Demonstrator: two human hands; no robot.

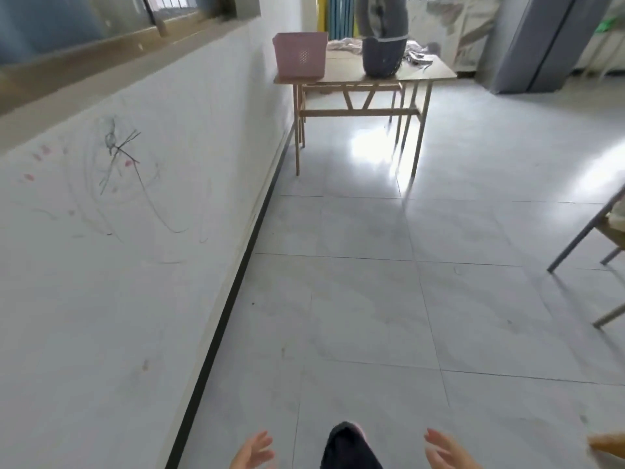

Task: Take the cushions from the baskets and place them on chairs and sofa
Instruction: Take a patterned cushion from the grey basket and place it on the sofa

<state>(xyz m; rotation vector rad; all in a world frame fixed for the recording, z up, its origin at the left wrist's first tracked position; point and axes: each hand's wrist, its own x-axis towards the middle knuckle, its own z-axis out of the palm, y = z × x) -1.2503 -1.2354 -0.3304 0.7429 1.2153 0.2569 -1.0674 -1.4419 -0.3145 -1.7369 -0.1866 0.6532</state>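
Observation:
A pink basket stands on the left end of a wooden table far ahead. Beside it is a dark grey basket with a tall grey cushion sticking up out of it. My left hand and my right hand are at the bottom edge of the view, both with relaxed, spread fingers and holding nothing. They are far from the table. My dark-clad leg and foot show between them.
A white wall with scribbles runs along the left, with a black skirting strip. Tiled floor stretches to the table. Metal chair legs enter at the right edge. Crumpled cloth lies on the table's far side. A grey cabinet stands at back right.

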